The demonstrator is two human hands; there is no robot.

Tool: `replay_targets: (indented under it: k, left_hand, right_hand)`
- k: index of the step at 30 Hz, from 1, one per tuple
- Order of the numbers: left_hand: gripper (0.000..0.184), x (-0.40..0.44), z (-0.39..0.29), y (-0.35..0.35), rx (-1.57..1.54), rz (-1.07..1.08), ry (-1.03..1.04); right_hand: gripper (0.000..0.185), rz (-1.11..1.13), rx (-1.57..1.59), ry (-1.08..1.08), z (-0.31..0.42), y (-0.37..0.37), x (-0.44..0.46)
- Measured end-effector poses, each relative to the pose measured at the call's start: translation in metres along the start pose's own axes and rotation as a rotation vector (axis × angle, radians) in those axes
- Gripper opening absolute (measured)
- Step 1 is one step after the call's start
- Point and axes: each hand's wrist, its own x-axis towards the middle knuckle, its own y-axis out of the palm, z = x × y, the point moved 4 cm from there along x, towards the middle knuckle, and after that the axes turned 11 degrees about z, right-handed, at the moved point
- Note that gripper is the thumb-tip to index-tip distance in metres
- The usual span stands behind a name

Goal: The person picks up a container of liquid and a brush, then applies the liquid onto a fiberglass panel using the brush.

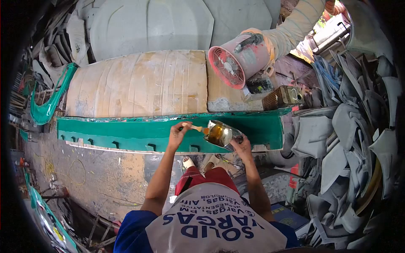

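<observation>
Gripping a brush (193, 127) by its pale wooden handle, the left hand (177, 134) pinches thumb and fingers together, with the bristles pointing right into the mouth of a tin can (226, 135). The right hand (242, 147) clasps that can near its far end, thumb along the side; the fingers beneath are largely hidden. The can is tilted on its side, its open mouth toward the brush, with amber colour showing inside; whether the bristles touch the inner wall is hard to tell.

Both brush and can are over the long green panel (105, 131), right of its middle and between its back and front edges; I cannot tell whether the can rests on it. Small green tabs line the panel's front edge, and its back edge runs along the taped brown cardboard (139, 86).

Near the right end of the cardboard's front edge stands a rectangular metal container (290, 96), with a dark tray (260, 86) just beside it. Toward the back right corner, a fan (228, 67) with a red grille joins a pale duct (295, 24). A curved green piece (42, 113) leans by the cardboard's left edge.
</observation>
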Motion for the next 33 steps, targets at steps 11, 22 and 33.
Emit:
replay_targets:
  k: [11, 22, 33]
  left_hand:
    - [0.022, -0.068, 0.015, -0.106, 0.445, -0.583, 0.075]
    - [0.020, -0.015, 0.018, 0.114, 1.084, -0.166, 0.307]
    - [0.010, -0.062, 0.045, -0.055, 0.690, -0.689, 0.084]
  right_hand:
    - [0.049, -0.095, 0.319, 0.161, -0.003, -0.050, -0.042]
    - [0.034, -0.093, 0.356, 0.184, -0.029, -0.159, -0.077]
    - [0.037, -0.046, 0.278, 0.188, -0.026, -0.250, -0.064]
